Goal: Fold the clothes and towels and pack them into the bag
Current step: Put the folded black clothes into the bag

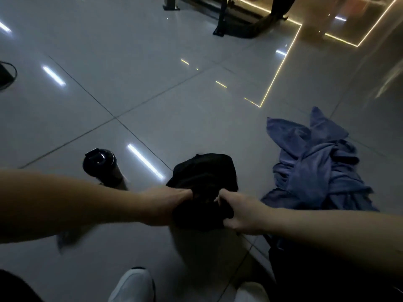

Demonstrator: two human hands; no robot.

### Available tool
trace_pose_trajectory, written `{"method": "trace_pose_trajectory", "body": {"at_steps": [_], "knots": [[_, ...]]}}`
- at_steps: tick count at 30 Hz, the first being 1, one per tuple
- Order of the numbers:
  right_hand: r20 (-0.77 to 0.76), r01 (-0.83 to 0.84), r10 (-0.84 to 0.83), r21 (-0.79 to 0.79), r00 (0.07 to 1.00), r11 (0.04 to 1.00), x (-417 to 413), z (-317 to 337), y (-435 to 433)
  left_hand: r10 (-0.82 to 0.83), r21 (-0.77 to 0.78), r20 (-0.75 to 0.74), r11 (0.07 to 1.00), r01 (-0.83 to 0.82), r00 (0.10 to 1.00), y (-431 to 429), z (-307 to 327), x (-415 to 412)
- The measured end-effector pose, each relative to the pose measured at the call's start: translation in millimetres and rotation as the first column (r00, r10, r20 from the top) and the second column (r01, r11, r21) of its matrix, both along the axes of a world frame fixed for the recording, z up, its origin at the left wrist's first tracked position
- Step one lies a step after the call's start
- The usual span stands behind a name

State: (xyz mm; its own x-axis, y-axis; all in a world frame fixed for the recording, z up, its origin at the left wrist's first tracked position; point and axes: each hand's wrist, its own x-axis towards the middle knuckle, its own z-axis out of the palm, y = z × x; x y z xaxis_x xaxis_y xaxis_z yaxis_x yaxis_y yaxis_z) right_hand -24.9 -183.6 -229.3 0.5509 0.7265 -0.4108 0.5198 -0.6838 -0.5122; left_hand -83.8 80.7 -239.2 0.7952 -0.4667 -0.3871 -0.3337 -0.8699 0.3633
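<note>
Left hand point(170, 203) and right hand point(242, 214) each grip one black garment point(205, 173), bunched between them. One blue heap point(316, 166) lies to its right, one bottle point(102, 166) to its left.

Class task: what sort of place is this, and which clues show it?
Probably a gym or similar indoor hall: a glossy tiled floor, a black metal equipment frame at the far end, and a drink bottle on the floor.
</note>
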Motion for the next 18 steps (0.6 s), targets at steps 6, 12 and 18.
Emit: {"method": "trace_pose_trajectory", "body": {"at_steps": [6, 12, 18], "knots": [[-0.195, -0.093, 0.077, -0.072, 0.978, 0.993, -25, -43, -6, -0.005, -0.036, -0.218, 0.999, -0.003, 0.976, -1, -52, -36], [-0.263, -0.124, 0.119, -0.001, 0.957, 0.992, -25, -61, -9, -0.17, -0.074, -0.192, 0.985, 0.159, 0.966, -7, -68, -36], [-0.199, -0.049, 0.068, 0.098, 0.978, 0.994, -31, -63, -15, -0.123, -0.187, -0.198, 0.979, 0.086, 0.973, -6, -62, -21]]}}
